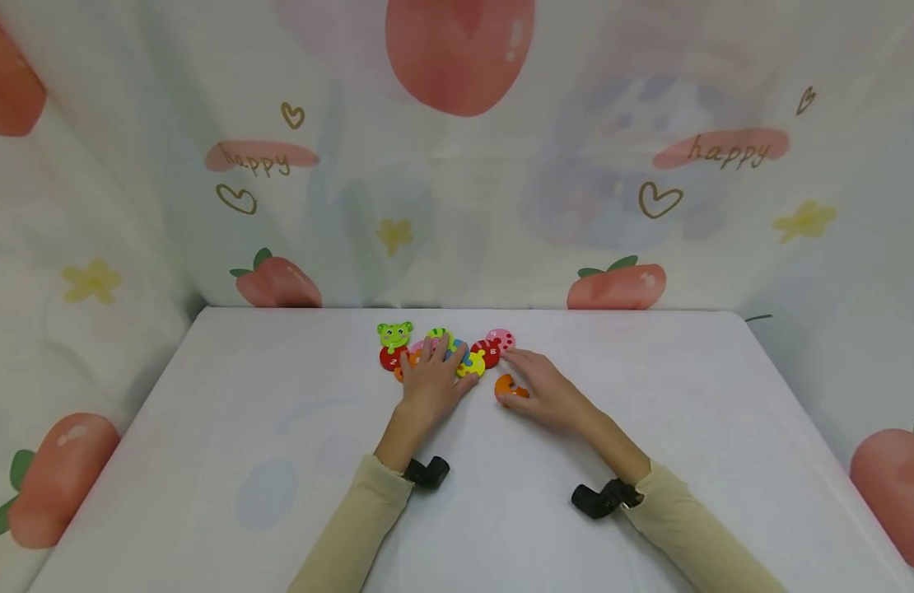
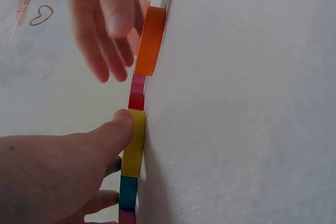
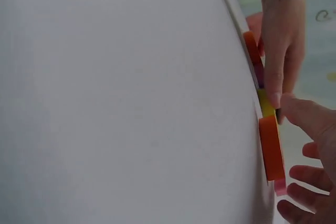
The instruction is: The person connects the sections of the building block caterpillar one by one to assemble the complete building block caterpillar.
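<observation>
A caterpillar puzzle of colourful round pieces lies near the table's back edge, with a green smiling head piece [image 1: 394, 334] at its left end. My left hand [image 1: 429, 387] rests on the joined pieces with fingers spread, covering several of them; its thumb touches the yellow piece [image 2: 134, 142]. A pink spotted piece [image 1: 503, 338] and a red piece [image 1: 487, 354] form the right end. The loose orange piece [image 1: 505, 387] lies in front of that end. My right hand [image 1: 549, 394] hovers over this orange piece, fingers apart and gripping nothing.
The puzzle lies on a white-covered table [image 1: 279, 436]. Behind it hangs a white printed curtain [image 1: 487, 189] with peaches, hearts and stars. A black wrist camera [image 1: 427, 473] sits on the left wrist, another black wrist camera [image 1: 601, 499] on the right.
</observation>
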`<move>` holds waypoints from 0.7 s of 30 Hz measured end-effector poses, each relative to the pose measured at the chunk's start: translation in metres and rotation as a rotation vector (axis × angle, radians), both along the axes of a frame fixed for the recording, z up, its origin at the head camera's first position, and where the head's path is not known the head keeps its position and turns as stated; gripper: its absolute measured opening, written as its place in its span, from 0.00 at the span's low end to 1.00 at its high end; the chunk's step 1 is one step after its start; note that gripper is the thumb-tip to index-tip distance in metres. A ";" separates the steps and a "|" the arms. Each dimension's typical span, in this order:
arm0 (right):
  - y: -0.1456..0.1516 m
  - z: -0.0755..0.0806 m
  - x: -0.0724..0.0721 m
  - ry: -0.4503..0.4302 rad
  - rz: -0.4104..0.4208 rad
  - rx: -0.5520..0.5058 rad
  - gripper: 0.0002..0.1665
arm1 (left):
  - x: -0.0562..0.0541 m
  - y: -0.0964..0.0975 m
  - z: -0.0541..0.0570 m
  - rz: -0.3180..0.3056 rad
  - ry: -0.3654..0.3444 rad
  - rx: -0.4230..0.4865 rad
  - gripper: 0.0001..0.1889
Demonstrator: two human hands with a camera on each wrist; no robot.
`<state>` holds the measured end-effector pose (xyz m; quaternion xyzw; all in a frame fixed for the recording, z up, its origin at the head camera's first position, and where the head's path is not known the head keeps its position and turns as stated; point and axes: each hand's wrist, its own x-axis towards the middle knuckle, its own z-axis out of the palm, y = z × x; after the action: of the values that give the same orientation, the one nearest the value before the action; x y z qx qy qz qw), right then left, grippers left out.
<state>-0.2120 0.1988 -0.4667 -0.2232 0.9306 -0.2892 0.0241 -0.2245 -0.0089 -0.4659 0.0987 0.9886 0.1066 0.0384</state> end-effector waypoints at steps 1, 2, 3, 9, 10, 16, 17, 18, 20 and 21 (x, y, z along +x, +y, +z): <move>0.000 0.000 0.005 -0.006 -0.004 0.020 0.42 | 0.000 0.000 0.000 0.001 -0.001 -0.005 0.34; 0.001 -0.001 0.009 -0.009 -0.005 0.036 0.43 | 0.000 0.000 -0.001 0.001 0.000 -0.006 0.34; 0.001 -0.002 0.011 -0.016 -0.012 0.049 0.45 | 0.000 0.000 -0.001 0.001 -0.002 -0.007 0.34; 0.004 -0.001 0.015 -0.028 -0.021 0.075 0.46 | -0.002 0.000 -0.002 -0.005 0.002 -0.004 0.35; 0.004 0.000 0.015 -0.027 -0.019 0.076 0.46 | -0.002 0.000 -0.002 -0.005 0.004 -0.002 0.35; 0.000 0.001 0.011 -0.050 -0.069 0.068 0.43 | -0.002 -0.001 -0.002 -0.006 0.000 -0.004 0.35; -0.002 0.001 0.011 -0.053 -0.081 0.070 0.42 | -0.002 -0.001 -0.002 -0.005 0.000 -0.006 0.35; -0.003 0.001 0.010 -0.053 -0.092 0.073 0.41 | -0.002 -0.001 -0.002 -0.005 0.000 -0.007 0.35; -0.006 0.001 0.010 -0.044 -0.107 0.090 0.39 | -0.001 -0.001 -0.002 -0.007 -0.005 -0.010 0.35; -0.008 0.002 0.010 -0.041 -0.114 0.101 0.38 | -0.001 -0.001 -0.003 -0.008 -0.005 -0.008 0.35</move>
<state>-0.2020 0.1910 -0.4649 -0.1627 0.9544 -0.2474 0.0378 -0.2260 -0.0095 -0.4686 0.1021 0.9886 0.1029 0.0415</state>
